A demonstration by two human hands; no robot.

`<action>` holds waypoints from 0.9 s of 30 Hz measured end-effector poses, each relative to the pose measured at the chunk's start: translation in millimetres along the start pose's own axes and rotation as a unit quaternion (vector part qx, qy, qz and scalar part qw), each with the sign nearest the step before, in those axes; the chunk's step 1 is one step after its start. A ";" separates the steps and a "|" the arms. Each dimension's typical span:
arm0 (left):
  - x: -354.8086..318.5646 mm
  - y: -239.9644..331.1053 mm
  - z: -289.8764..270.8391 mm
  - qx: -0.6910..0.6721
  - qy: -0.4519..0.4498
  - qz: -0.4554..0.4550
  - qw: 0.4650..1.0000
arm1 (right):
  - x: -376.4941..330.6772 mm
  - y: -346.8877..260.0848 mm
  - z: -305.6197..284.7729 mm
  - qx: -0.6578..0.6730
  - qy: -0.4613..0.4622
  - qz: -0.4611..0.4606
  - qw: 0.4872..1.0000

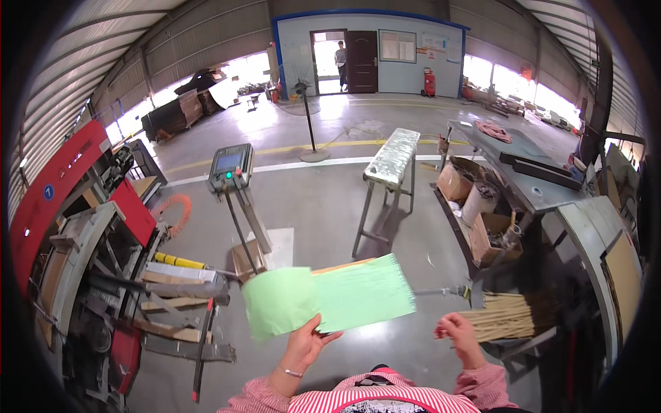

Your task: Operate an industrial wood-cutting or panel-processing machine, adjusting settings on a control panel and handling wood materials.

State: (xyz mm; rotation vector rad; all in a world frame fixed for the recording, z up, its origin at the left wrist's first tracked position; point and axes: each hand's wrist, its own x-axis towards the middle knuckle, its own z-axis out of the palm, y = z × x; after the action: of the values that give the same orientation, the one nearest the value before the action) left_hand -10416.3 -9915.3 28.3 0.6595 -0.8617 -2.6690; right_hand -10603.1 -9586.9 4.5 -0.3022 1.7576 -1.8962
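My left hand (305,350) grips a pad of light green sheets (365,292) by its lower edge, thumb in front. The pad is tilted in the air before my body. Its left part is a green sheet (282,301) bent over, with a curved upper edge. A thin orange-brown strip shows along the pad's top edge. My right hand (460,337) hangs apart from the pad, to its right. Its fingers are curled together, and I see nothing held in them. Below and beyond that hand lies a bundle of thin tan sticks (506,316).
A control box on a stand (231,168) rises ahead left, beside a red machine (58,199). A narrow wrapped bench (396,158) stands ahead, with a pedestal fan (308,124) behind. To the right are a metal worktable (530,179) and boxes (492,237). Someone stands in the far doorway (340,65).
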 end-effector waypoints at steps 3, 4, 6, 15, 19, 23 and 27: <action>128.2 56.4 44.6 0.013 -0.042 0.001 0.999 | 116.6 -13.0 -3.3 0.011 0.027 -0.023 0.999; 167.1 69.5 55.9 0.009 -0.054 0.009 0.998 | 156.4 -13.3 -1.6 0.020 0.012 -0.021 0.999; 240.3 88.9 67.5 -0.005 -0.044 0.016 0.999 | 236.7 -15.2 36.1 0.015 -0.130 -0.004 0.991; 525.9 252.3 90.4 -0.040 0.066 0.170 0.982 | 639.1 -117.0 250.7 0.060 -0.371 0.095 0.922; 693.2 332.9 72.5 -0.015 0.078 0.217 0.973 | 796.2 -138.9 278.3 -0.046 -0.378 0.063 0.922; 897.7 394.3 49.1 0.032 0.094 0.183 0.978 | 926.6 -152.2 266.7 -0.037 -0.258 0.056 0.964; 1059.6 405.9 87.5 0.030 -0.002 0.088 0.996 | 1020.2 -166.5 243.1 -0.101 -0.143 0.028 0.984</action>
State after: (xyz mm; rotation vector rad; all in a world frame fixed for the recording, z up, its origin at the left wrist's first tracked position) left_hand -11332.0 -10589.1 -23.7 0.5638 -0.9584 -2.4969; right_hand -11368.9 -10322.6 4.7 -0.5636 1.7401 -1.5491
